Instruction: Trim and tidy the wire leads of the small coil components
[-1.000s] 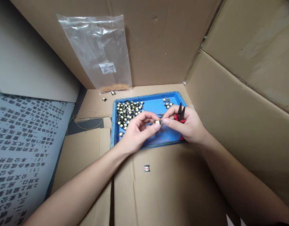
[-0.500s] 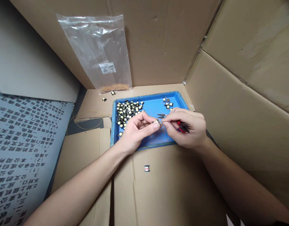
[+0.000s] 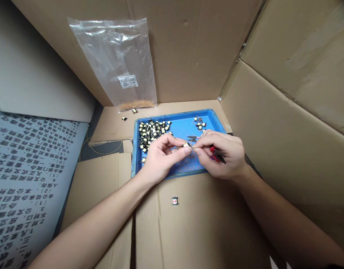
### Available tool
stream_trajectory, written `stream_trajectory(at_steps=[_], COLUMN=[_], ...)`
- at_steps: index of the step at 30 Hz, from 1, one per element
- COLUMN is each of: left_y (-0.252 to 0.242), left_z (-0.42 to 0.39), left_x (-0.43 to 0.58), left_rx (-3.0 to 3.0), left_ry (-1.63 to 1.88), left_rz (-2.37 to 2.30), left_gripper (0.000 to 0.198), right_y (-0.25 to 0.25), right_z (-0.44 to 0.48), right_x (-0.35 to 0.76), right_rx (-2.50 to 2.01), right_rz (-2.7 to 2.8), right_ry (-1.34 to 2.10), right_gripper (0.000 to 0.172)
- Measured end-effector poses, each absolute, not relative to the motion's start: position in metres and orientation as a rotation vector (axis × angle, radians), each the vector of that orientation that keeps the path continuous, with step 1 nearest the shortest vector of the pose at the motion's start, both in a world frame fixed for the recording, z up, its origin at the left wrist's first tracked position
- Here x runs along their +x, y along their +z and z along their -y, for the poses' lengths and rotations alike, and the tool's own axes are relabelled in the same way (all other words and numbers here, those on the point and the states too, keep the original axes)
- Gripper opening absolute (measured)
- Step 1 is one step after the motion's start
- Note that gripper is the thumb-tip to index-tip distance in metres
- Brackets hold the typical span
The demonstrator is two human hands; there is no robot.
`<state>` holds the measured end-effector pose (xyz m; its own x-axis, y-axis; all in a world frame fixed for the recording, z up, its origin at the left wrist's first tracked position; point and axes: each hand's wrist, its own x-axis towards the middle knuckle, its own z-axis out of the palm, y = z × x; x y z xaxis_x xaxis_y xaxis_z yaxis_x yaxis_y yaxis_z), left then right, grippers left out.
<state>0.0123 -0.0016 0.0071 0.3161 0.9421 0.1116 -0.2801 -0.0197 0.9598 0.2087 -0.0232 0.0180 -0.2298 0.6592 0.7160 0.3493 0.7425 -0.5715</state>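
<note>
Between the thumb and fingers of my left hand (image 3: pixel 167 155) is a small transformer (image 3: pixel 186 145) with yellow tape and a dark body, held over the blue tray (image 3: pixel 174 174). My right hand (image 3: pixel 223 151) is closed, its thumb and forefinger pinched at the transformer's right end, on what seems a thin wire. Red-handled cutters (image 3: pixel 217 154) are tucked in that hand, the dark part pointing right. Dark pointed blades (image 3: pixel 192 138) show just beyond the right fingertips, apparently lying in the tray. Wire scraps (image 3: pixel 188 164) are scattered on the tray floor.
Many similar transformers (image 3: pixel 153 130) are heaped at the tray's left; several more (image 3: pixel 200 123) lie at its back right. A transformer with a red-marked label (image 3: pixel 174 201) rests on the cardboard in front. A clear bag (image 3: pixel 124 63) leans on the back wall. Cardboard walls (image 3: pixel 295 112) enclose the right.
The transformer has been turned in my left fingers, so its yellow face shows more. My right hand has shifted slightly, and the cutters in it have tilted a little.
</note>
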Motion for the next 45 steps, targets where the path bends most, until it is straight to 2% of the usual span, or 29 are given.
stream_trajectory(at_steps=[6,9,12,16,24,39,45], left_y=[0.007,0.006,0.005,0.006,0.006,0.009,0.012], left_z=[0.001,0.001,0.001,0.000,0.000,0.002,0.003], left_x=[0.011,0.009,0.009,0.010,0.009,0.012,0.014], left_rx=[1.156,1.127,1.121,1.116,1.101,1.152,1.194], left_ry=[1.085,1.020,1.022,1.024,1.032,1.119,1.183], left_rz=[-0.712,-0.690,-0.659,-0.659,-0.651,-0.767,-0.802], left_gripper=[0.028,0.027,0.027,0.029,0.026,0.033,0.034], right_y=[0.024,0.027,0.026,0.024,0.027,0.025,0.018], right_z=[0.025,0.022,0.019,0.019,0.022,0.025,0.024], right_x=[0.215,0.219,0.219,0.215,0.214,0.212,0.208], right_rx=[-0.897,-0.953,-0.916,-0.988,-0.991,-0.956,-0.842], right_rz=[1.706,1.722,1.758,1.721,1.733,1.798,1.861], right_ry=[0.541,0.695,0.764,0.719,0.678,0.478,0.356], right_gripper=[0.008,0.024,0.023,0.009,0.005,0.007,0.017])
